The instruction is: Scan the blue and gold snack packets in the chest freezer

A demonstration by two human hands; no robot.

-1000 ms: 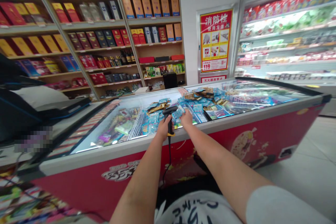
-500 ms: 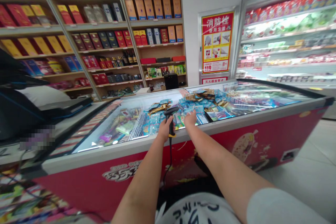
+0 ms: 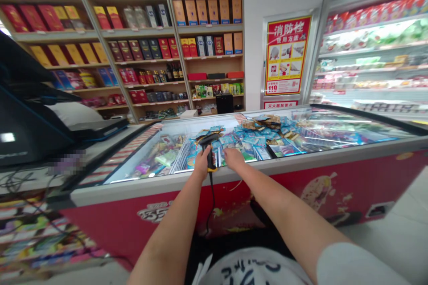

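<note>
My left hand (image 3: 201, 162) is wrapped around the grip of a black and yellow handheld barcode scanner (image 3: 209, 155), and a dark cable hangs from its base. Just right of it, my right hand (image 3: 233, 159) is over the glass top of a red chest freezer (image 3: 234, 196), fingers curled together. Light-blue packets show right beyond those fingers; what the fingers hold is hidden. A heap of blue and gold packets (image 3: 264, 130) lies on the glass to the right. A smaller pile (image 3: 209, 132) is behind the scanner.
At the left, a counter carries dark checkout equipment (image 3: 23, 111) with tangled cables below. Shelves of boxed goods (image 3: 143, 49) line the back wall. A red and yellow poster (image 3: 287, 55) hangs on the wall, with a lit display fridge (image 3: 377, 58) at the right.
Both hands have shifted left over the freezer, the scanner moving along in my left hand. My right hand has come away from the larger heap. The view has turned slightly left.
</note>
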